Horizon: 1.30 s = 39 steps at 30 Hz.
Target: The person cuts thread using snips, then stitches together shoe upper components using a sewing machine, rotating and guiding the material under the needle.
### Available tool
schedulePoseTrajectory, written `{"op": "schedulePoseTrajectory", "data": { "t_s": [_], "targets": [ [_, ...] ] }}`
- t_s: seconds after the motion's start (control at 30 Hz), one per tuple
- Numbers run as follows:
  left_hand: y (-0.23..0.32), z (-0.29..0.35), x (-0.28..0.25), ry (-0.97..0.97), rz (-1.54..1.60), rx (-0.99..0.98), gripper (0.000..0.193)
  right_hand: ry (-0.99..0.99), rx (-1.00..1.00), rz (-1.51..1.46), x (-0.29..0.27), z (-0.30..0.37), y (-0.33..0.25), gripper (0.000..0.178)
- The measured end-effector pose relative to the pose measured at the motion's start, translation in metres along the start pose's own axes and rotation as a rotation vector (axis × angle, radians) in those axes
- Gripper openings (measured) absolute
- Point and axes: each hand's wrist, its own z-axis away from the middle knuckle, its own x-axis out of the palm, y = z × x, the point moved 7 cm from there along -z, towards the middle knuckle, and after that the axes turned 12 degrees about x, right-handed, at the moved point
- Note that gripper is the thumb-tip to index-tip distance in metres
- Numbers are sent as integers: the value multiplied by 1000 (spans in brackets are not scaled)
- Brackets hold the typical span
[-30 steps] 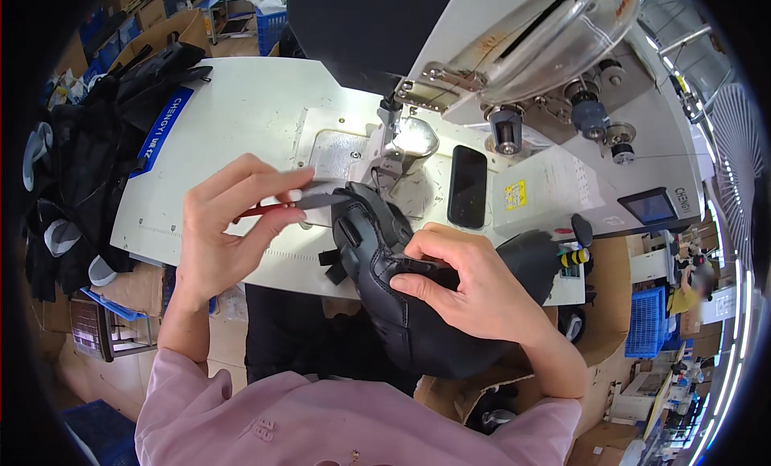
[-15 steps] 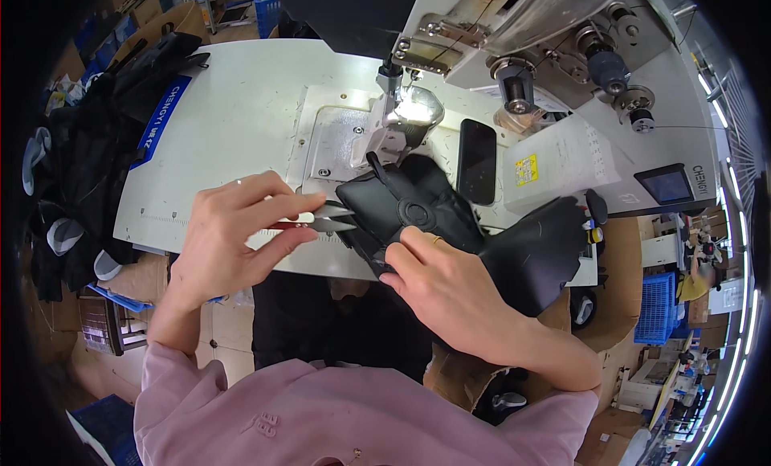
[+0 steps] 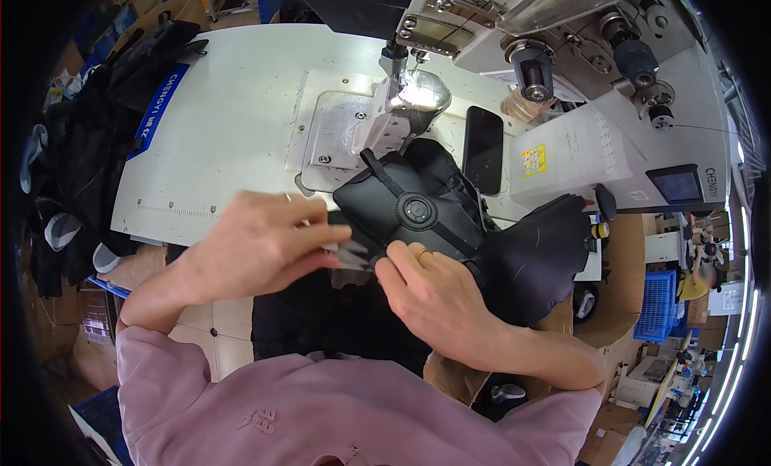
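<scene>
My left hand is closed around a pair of thread snips, blades pointing right; its grip is partly smeared by motion. The blade tips are beside the near-left edge of a black leather-like boot upper, close to the fingertips of my right hand. That hand pinches the upper's near edge. A strap and a round dial-like fitting show on the upper, and its notched flared part spreads to the right. What lies between the blades is too small to make out.
The sewing machine post rises just beyond the upper. A dark phone lies on the white table. At the right are the machine's small screen, a cardboard box and a blue crate. Black pieces are piled far left.
My left hand has moved right and down with the snips, bringing the blades to the upper's near edge by my right fingers. My right hand keeps its pinch. The view has shifted slightly.
</scene>
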Motion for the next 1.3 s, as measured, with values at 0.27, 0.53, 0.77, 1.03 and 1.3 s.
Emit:
{"op": "schedulePoseTrajectory", "data": {
  "t_s": [0.27, 0.53, 0.77, 1.03, 1.3],
  "targets": [
    [-59, 4, -4, 239, 91, -205, 34, -126, -94, -167, -3, 36, -6, 14],
    [-91, -14, 65, 223, -44, -44, 31, -179, -186, -207, -3, 44, -11, 8],
    [-103, -9, 80, 374, 420, -324, 20, -161, -176, -263, -3, 48, -4, 8],
    [-80, -30, 57, 188, 284, -289, 25, -156, -200, -279, -1, 50, -7, 8],
    [-77, -39, 64, 206, 239, -316, 19, -49, -161, -223, -6, 55, -2, 10]
  ]
}}
